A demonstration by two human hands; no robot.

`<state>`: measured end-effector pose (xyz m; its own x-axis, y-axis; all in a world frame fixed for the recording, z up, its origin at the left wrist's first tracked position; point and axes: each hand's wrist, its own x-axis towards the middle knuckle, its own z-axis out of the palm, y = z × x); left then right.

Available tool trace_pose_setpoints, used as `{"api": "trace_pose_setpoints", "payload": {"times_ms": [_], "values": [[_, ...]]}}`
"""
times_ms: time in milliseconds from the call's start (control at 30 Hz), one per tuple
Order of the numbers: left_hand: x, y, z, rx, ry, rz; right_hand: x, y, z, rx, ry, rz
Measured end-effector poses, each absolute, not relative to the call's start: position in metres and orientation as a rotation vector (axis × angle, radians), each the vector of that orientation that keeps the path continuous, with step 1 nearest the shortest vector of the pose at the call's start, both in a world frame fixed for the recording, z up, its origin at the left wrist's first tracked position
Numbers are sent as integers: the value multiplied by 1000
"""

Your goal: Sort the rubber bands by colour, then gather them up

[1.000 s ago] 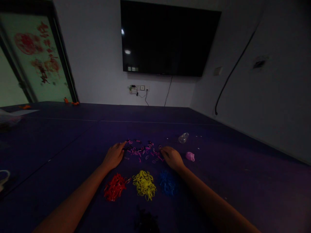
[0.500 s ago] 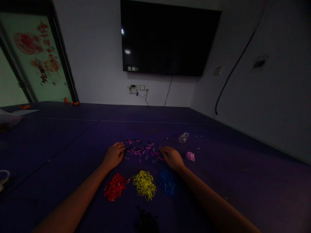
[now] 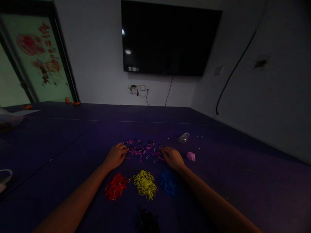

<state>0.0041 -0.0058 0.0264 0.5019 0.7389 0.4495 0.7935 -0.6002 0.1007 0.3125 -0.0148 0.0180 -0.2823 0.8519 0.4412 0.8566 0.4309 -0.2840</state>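
Your hands flank the scattered pink bands [image 3: 143, 150], leaving no gap on either side. Nearer you, the red pile [image 3: 116, 190], yellow pile [image 3: 145, 184] and blue pile [image 3: 168, 183] lie close together between your forearms. To the right sit a pink lump [image 3: 190, 156] and a clear bottle [image 3: 184, 138]; the tabletop [image 3: 60, 139] lies open to the left.

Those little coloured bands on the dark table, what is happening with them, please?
A person has both hands at a loose scatter of pink and black bands on the purple table. The left hand touches its left edge with curled fingers, and the right hand rests at its right edge. Nearer the person lie separate piles: red, yellow, blue and a dark one. Whether either hand pinches a band is too dim to tell.
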Motion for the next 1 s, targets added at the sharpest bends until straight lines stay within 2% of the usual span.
{"api": "trace_pose_setpoints", "payload": {"times_ms": [333, 1000], "values": [[2, -2, 22, -2504, -1399, -867, 315, -12, 16, -1415, -2178, 11], [1, 3, 14, -2675, -1214, -820, 315, -12, 16, -1416, -2181, -5]]}}
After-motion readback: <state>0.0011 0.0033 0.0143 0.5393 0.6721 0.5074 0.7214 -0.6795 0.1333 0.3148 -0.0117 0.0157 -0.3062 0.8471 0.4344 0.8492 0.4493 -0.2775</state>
